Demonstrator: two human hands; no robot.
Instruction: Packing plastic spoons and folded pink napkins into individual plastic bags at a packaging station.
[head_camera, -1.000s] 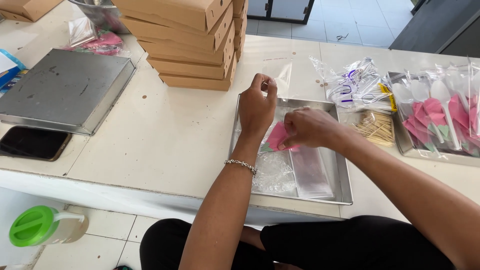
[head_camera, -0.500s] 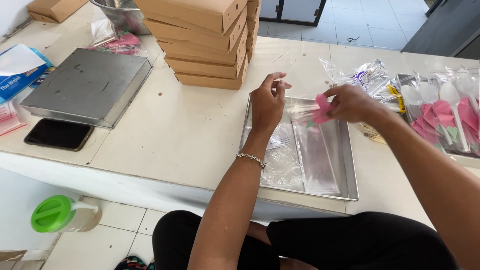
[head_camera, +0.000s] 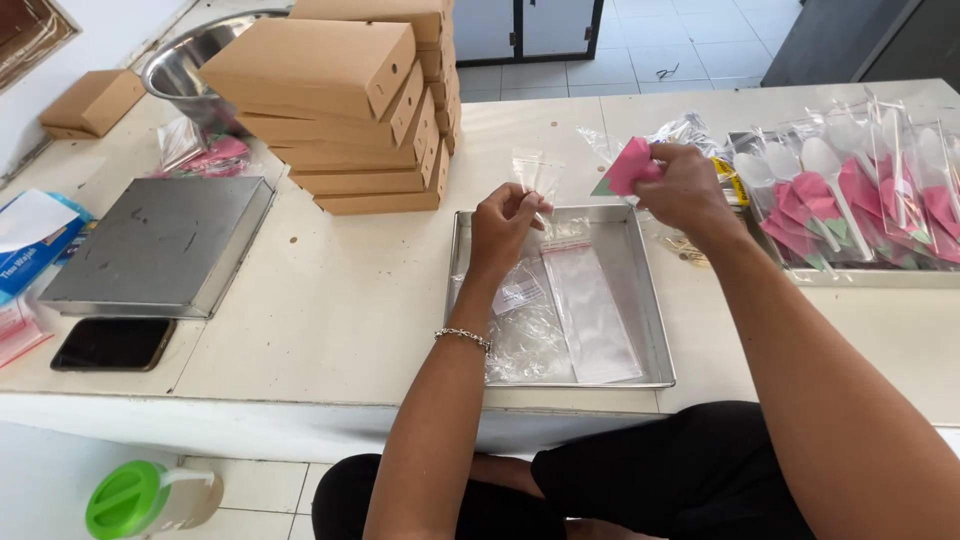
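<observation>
Hands work over a shallow metal tray (head_camera: 655, 330) that sits at the near edge of the white bench (head_camera: 330, 300). The left hand (head_camera: 503, 228) has its grip pinched together on the lower edge of a small clear plastic sleeve (head_camera: 535, 172), which stands upright above the tray's far rim. A thin bracelet (head_camera: 463, 338) circles that wrist. The right hand (head_camera: 688, 188), at about 2 o'clock from the left one and near it, has its grip closed on a folded pink napkin (head_camera: 630, 166), held in the air over the bench just beyond the tray's far right corner, apart from the sleeve.

Inside the tray lie more clear sleeves (head_camera: 590, 310), one flat and long, others crumpled at its left side. At 3 o'clock from the right hand a second tray (head_camera: 860, 275) carries packed sets of white plastic spoons with pink napkins (head_camera: 850, 195), lined up in clear wrapping. Between the two trays rests a loose bag of packets (head_camera: 680, 135).

At 10 o'clock from the left hand rises a stack of brown cardboard boxes (head_camera: 345, 110), with a steel bowl (head_camera: 185, 65) behind it. At 9 o'clock an upturned grey metal tray (head_camera: 160, 245) lies on the bench, and a dark phone (head_camera: 112, 343) rests just in front of it. A green-lidded jug (head_camera: 150, 497) stands on the floor below.
</observation>
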